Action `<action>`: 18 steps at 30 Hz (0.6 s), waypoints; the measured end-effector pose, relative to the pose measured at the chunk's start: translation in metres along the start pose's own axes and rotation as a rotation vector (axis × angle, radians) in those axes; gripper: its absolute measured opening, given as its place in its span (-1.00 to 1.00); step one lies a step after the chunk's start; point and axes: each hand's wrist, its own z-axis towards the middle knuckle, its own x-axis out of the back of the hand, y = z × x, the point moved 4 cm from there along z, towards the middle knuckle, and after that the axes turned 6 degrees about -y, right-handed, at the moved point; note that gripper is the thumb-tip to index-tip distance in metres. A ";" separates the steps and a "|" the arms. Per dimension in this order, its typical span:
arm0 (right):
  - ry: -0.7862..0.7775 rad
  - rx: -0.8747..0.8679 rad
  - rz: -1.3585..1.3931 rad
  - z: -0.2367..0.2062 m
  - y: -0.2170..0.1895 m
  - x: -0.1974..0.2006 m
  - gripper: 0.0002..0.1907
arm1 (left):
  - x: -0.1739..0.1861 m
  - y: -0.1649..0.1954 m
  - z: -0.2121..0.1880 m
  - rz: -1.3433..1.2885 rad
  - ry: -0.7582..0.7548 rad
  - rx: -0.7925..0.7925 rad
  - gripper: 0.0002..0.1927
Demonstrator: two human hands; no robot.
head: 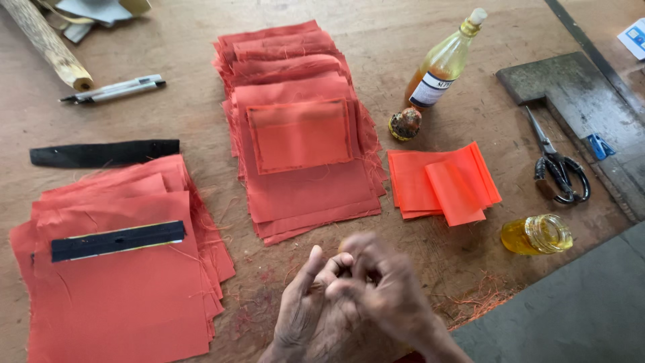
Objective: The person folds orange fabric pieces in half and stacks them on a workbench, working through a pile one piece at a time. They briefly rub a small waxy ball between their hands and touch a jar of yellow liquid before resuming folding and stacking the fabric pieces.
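A small sewing or tailoring workshop.
The worn wooden tabletop [188, 114] carries stacks of cut orange cloth pieces [302, 134] with frayed threads, a smaller pile of folded orange patches [443, 181], black-handled scissors [557, 168], black strips [104, 153], pens [114, 89], a bottle of amber liquid [440, 67] and a small jar [536, 234] of yellow fluid.

Worn wooden table [201, 114] bearing three stacks of orange cloth pieces [302, 141], scissors [557, 168], a bottle [443, 64], a jar [536, 234] and pens [114, 89].
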 end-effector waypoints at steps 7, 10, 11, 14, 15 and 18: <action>0.302 0.377 0.526 -0.031 0.023 0.076 -0.28 | -0.027 0.005 -0.002 0.158 -0.011 -0.143 -0.16; 0.377 0.316 0.379 -0.035 0.025 0.079 -0.24 | -0.030 0.008 0.002 0.131 -0.028 -0.126 -0.11; 0.400 0.275 0.338 -0.032 0.025 0.078 -0.22 | -0.029 0.010 0.003 0.121 -0.019 -0.131 -0.10; 0.463 0.283 0.110 -0.008 0.017 0.090 -0.15 | -0.026 0.020 0.008 0.117 -0.078 -0.123 -0.10; 0.499 0.276 -0.038 0.004 0.015 0.098 -0.15 | -0.025 0.024 0.009 0.118 -0.101 -0.120 -0.10; 0.582 0.300 -0.494 0.056 0.012 0.126 -0.16 | -0.020 0.036 0.012 0.082 -0.125 -0.152 -0.10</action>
